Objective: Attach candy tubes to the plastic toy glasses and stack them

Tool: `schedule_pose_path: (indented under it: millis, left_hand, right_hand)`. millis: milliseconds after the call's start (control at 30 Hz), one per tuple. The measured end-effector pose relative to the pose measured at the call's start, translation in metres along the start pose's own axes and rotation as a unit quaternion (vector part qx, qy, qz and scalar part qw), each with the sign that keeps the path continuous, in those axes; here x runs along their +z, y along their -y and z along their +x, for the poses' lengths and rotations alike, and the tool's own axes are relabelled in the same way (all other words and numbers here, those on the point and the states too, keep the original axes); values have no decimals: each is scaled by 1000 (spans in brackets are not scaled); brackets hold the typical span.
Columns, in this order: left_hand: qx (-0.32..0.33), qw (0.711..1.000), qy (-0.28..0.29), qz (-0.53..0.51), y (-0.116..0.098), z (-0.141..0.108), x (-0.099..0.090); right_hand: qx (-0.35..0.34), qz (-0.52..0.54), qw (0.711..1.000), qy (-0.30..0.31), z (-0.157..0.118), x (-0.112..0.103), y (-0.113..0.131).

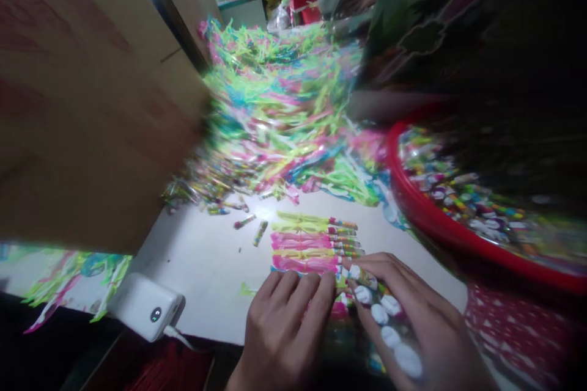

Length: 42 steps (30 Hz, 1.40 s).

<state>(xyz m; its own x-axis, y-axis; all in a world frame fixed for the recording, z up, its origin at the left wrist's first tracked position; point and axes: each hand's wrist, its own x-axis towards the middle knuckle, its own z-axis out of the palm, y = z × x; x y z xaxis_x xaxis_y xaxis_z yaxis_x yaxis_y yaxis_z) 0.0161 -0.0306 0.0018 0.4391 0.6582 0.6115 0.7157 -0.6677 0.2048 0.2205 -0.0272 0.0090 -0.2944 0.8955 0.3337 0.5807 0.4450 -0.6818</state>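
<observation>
On the white tabletop (pixel 202 269) lies a neat row of small printed tubes (pixel 346 238) joined to pink and yellow plastic strips (pixel 300 244). My left hand (pixel 288 321) is closed over the near end of this row, knuckles up; its fingertips and whatever they hold are hidden. Several small printed tubes with white ends (pixel 389 336) are bunched in my right hand (pixel 422 311), between thumb and fingers, at the tube side of the row. Two loose tubes (pixel 260 233) lie beyond my left hand.
A large heap of coloured plastic strips (pixel 284 104) covers the back, with a pile of tubes (pixel 211 183) at its left. A red-rimmed basin (pixel 413 201) of tubes stands right. A cardboard box (pixel 92 104) looms left, near a white power bank (pixel 145 305) with a cable.
</observation>
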Motion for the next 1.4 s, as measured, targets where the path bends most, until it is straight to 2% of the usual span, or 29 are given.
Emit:
schedule_pose_path:
  millis: [233,433,567,733,833,933,1067,1167,1233,1333,1400]
  left_hand:
    - [-17,1000,-11,-15,1,-4,5]
    - [-30,999,-41,-7,2,-3,7]
    - [-55,995,-65,-43,2,-2,6]
    - [-44,997,-48,-31,3,-4,7]
    - [-47,997,-55,-19,8,-2,13]
    - [-50,995,-73,37,15,1,12]
    - [-24,993,-109,44,23,-4,-4]
    - [14,997,-63,44,36,-18,-11]
    - [-29,996,-23,77,54,-28,-8]
    - [-165,980,36,104,92,-41,4]
    - [-232,965,86,91,117,-49,12]
  right_hand:
    - [22,15,1000,-3,-9,6,-1]
    - [28,17,999,-19,-7,14,1]
    - [34,50,998,9,-5,14,0]
    - [35,77,995,43,-12,16,-5]
    - [84,96,991,32,-13,21,-13]
    - [184,128,974,-38,0,25,-25]
    - [281,118,947,-99,36,24,-53]
    - [278,57,953,-104,61,28,-80]
    - [270,39,958,-86,72,36,-95]
    - [268,21,962,-50,79,52,-111]
    - [263,5,964,-34,80,61,-117]
